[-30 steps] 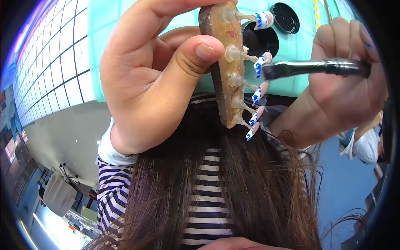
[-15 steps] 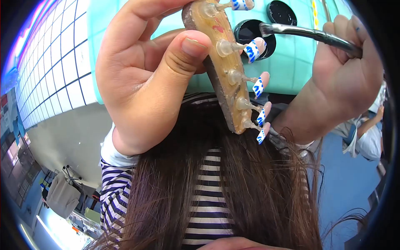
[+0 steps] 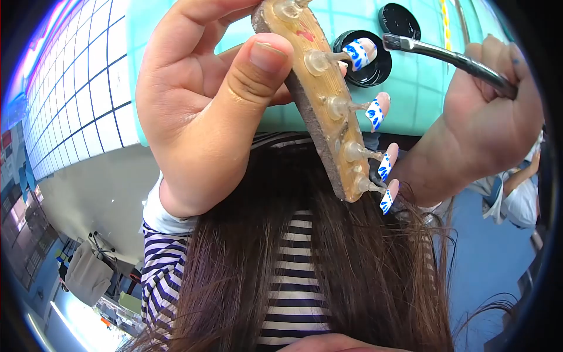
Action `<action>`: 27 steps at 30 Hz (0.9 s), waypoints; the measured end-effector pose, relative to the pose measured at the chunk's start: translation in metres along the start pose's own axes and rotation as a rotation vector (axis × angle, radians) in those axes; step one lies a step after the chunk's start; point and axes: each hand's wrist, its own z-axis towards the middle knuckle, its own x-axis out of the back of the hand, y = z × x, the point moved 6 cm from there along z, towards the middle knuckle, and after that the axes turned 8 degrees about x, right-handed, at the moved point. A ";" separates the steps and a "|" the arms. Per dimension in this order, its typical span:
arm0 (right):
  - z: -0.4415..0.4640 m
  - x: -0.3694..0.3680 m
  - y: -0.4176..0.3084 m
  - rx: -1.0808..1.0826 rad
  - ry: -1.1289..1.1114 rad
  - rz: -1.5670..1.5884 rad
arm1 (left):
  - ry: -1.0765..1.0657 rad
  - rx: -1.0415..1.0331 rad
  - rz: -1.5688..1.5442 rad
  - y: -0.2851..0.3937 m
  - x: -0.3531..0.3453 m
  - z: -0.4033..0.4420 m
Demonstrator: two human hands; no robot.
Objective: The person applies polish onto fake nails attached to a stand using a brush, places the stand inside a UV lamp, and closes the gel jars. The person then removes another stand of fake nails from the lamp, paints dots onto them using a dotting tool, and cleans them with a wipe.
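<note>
With our left hand [image 3: 199, 123] we pinch the wooden nail stand [image 3: 319, 87], which slants down and right, its blue-and-white nail tips [image 3: 377, 111] facing our right hand [image 3: 489, 120]. There our grip is wrapped around the flat brush [image 3: 440, 52], pointing left, just beside the upper nail tip [image 3: 360, 54] in view.

White black-lined grid surface [image 3: 82, 88] at left, grey cloth [image 3: 88, 273] lower left, blue floor [image 3: 469, 258] at right

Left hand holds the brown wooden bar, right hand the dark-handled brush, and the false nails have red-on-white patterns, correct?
No: the head view shows the false nails patterned blue on white. The left hand holds the bar, the right hand the brush.
</note>
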 end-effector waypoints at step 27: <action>0.001 -0.005 0.009 -0.156 -0.121 0.156 | 0.032 -0.010 -0.082 -0.005 0.000 -0.003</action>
